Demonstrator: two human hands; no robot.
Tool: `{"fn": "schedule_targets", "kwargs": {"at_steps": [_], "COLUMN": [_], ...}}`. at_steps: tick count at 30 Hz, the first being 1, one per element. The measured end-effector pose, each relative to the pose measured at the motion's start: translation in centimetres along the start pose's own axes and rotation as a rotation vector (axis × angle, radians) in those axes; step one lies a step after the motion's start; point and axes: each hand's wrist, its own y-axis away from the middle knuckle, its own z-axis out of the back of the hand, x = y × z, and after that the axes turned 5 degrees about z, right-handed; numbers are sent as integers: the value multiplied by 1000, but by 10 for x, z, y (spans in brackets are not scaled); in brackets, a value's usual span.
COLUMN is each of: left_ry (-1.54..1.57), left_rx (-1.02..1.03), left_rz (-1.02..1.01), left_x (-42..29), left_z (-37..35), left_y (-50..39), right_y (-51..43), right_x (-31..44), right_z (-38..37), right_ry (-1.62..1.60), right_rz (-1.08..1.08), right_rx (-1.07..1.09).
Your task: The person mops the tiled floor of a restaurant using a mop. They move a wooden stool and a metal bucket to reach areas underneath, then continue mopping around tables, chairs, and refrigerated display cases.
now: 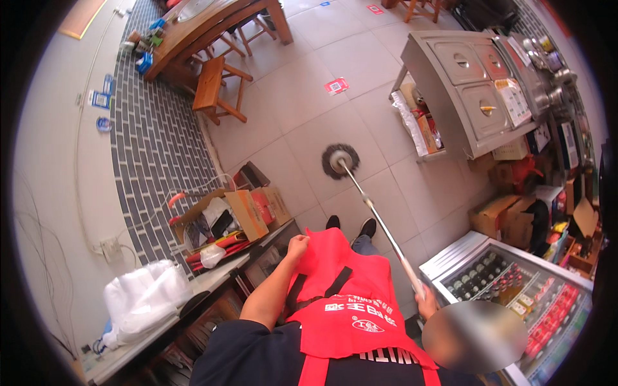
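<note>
My right hand (427,303) grips the upper end of a long metal mop handle (384,223). The handle slants down and away to a round mop head (341,161) with a dark fringe, which rests on the tiled floor (309,111) ahead of my feet. At the left edge of the red apron (345,275) that I wear, my left hand (298,245) has its fingers closed, seemingly pinching the cloth. White writing and a black strap show on the apron. A blurred patch covers part of my right forearm.
A glass-fronted drinks fridge (451,253) stands close on my right, beyond it a steel food counter (442,82). On the left are a low cabinet (193,284) with an open cardboard box (246,212), a wooden stool (210,84) and a wooden table (217,21). Dark shoes (368,227) stand below me.
</note>
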Motion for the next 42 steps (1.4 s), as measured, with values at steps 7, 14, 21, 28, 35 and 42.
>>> {"fn": "schedule_targets", "kwargs": {"at_steps": [7, 14, 21, 28, 35, 42], "left_ry": [23, 23, 170, 264, 181, 51], "left_rx": [210, 196, 28, -101, -29, 112], "left_rz": [62, 99, 251, 356, 392, 214], "left_x": [-36, -37, 0, 51, 63, 5], "left_z": [-11, -2, 37, 40, 14, -9], "left_y": [-2, 17, 38, 82, 94, 52], "right_y": [174, 71, -207, -417, -421, -232], "right_x": [-93, -51, 124, 366, 333, 76], "right_z": [-66, -99, -97, 1, 51, 0], "right_ry": [-71, -306, -285, -128, -69, -159], "right_rz": [-154, -223, -29, 313, 270, 83], "right_rx": [-158, -162, -307, -85, -116, -120]}}
